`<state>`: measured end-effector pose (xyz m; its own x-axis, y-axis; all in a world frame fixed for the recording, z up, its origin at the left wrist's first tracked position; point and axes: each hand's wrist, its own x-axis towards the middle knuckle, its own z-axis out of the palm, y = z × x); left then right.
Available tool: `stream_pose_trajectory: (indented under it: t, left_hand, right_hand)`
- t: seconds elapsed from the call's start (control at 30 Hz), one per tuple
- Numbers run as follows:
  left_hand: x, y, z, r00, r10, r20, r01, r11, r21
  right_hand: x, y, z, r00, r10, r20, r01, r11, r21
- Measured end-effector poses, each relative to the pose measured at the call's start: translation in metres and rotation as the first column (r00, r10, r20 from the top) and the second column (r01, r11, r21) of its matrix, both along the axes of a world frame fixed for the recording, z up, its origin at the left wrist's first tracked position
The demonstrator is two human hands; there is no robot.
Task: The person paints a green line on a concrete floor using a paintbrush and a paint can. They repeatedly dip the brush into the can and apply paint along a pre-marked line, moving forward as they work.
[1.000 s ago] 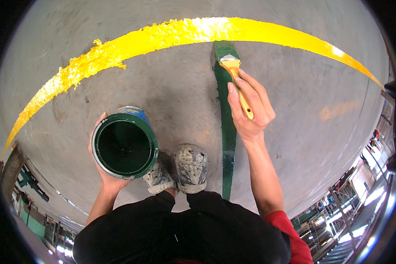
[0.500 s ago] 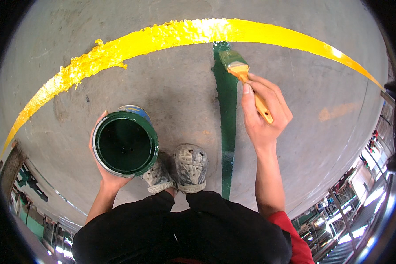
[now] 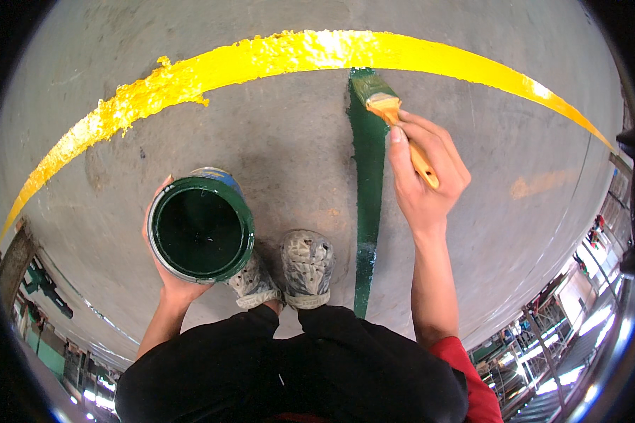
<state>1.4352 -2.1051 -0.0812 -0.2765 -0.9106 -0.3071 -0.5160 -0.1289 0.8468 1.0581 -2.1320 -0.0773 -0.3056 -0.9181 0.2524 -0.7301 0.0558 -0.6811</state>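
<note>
My right hand (image 3: pixel 430 173) is closed round the yellow handle of a paintbrush (image 3: pixel 382 102). Green paint coats its bristles, which rest on the upper end of a green painted stripe (image 3: pixel 369 166), just below a wide yellow stripe (image 3: pixel 317 51). On the left, my left hand (image 3: pixel 164 243) grips the side of an open paint can (image 3: pixel 201 229). Dark green paint fills part of the can, and green smears cover its rim. The can hides most of the left hand's fingers.
Both stripes lie on a grey, stained surface (image 3: pixel 282 134) that I stand on. My worn, paint-smudged shoes (image 3: pixel 307 264) are between the can and the green stripe. Racks and metal framework (image 3: pixel 543 345) show at the lower right rim. A faint orange smear (image 3: pixel 543 182) marks the right side.
The brush has shifted slightly, its bristles still at the green stripe's upper end. The view has moved a little, and my left hand holds the can as before.
</note>
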Motion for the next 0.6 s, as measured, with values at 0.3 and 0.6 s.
stream_pose_trajectory:
  t: [0.3,0.6]
  left_hand:
    - [0.001,-0.002,-0.005,1.0,-0.013,-0.028,0.013,1.0,0.001]
    - [0.004,0.003,-0.006,0.999,0.01,0.031,-0.012,0.998,0.059]
  right_hand:
    - [-0.008,0.019,0.023,1.0,-0.012,0.011,0.01,0.992,0.124]
    - [-0.007,0.007,-0.013,0.999,-0.007,-0.048,0.004,0.998,-0.071]
